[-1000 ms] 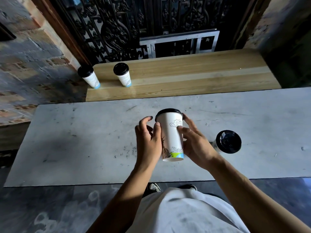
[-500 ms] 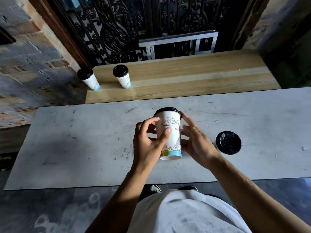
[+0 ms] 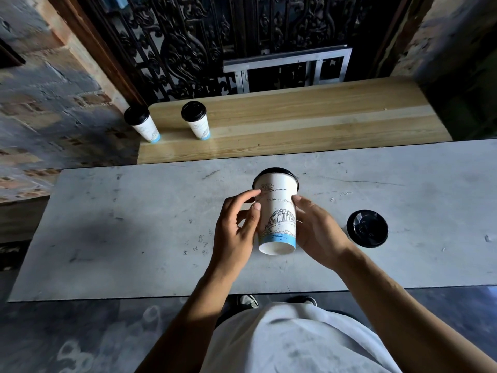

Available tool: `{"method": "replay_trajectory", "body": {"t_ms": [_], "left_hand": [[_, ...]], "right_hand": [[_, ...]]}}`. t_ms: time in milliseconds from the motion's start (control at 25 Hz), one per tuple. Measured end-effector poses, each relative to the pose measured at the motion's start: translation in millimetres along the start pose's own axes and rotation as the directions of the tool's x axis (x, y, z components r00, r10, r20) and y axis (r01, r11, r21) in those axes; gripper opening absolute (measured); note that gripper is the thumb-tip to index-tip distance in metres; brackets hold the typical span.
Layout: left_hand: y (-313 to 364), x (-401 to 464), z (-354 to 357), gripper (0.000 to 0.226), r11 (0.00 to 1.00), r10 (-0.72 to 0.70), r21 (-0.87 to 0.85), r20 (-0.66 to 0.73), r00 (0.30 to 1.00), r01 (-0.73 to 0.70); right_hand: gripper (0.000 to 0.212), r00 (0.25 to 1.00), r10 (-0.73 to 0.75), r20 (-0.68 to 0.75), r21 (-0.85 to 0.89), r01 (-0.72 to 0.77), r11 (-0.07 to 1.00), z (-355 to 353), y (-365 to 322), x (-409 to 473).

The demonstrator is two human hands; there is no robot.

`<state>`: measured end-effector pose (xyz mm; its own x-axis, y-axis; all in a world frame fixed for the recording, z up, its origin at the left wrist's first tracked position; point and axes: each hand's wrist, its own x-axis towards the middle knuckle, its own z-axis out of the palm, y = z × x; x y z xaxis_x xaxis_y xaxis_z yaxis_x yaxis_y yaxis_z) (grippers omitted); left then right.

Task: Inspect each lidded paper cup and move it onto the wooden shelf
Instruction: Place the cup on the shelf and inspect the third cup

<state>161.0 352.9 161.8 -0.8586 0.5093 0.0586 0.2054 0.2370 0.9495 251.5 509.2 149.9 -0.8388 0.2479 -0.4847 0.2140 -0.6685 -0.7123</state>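
Tilting away from the person, a lidded paper cup is held above the grey table, its black lid pointing toward the far edge and its open-looking white base facing the camera. A line drawing of an arched bridge and some printed words show on its side, above a blue band at the base. The left hand touches the cup's left side with thumb and fingertips, the fingers loosely curled and part spread. The right hand cradles the right side, fingers wrapped around behind it. Between them the cup looks supported rather than squeezed.

Judging by the pose, this is the inspection step. Doing it well probably means rolling the cup with light fingertip pressure so every side passes into view, keeping the grip low on the wall so the lid is not nudged loose, and avoiding denting the thin paper.

Another lidded cup stands on the table just right of the right hand. Beyond the table, two cups stand upright on the left end of the wooden shelf, with bare wood to their right.
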Motion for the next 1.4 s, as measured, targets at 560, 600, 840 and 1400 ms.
{"method": "replay_trajectory", "body": {"t_ms": [560,600,840,1400], "left_hand": [[-2.2,1.5,-3.5,0.031,0.988,0.156,0.007,0.01,0.988,-0.156],[-1.4,1.2,-3.5,0.034,0.992,0.124,-0.025,0.004,0.992,-0.124],[-1.8,-1.1,-3.9,0.037,0.994,0.039,-0.101,0.039,0.998,-0.035],[-8.8,0.0,-8.2,0.066,0.972,0.22,0.083,0.008,0.976,-0.22]], "right_hand": [[0.052,0.996,-0.039,-0.077,0.087,0.046,0.995,-13.2,5.4,8.4],[0.051,0.997,-0.042,-0.067,0.084,0.047,0.995,-12.8,5.7,7.6],[0.05,0.996,-0.084,0.023,0.088,0.082,0.993,-11.5,1.1,1.1],[0.058,0.985,-0.14,0.103,0.121,0.127,0.985,-9.7,-6.3,-3.4]]}}
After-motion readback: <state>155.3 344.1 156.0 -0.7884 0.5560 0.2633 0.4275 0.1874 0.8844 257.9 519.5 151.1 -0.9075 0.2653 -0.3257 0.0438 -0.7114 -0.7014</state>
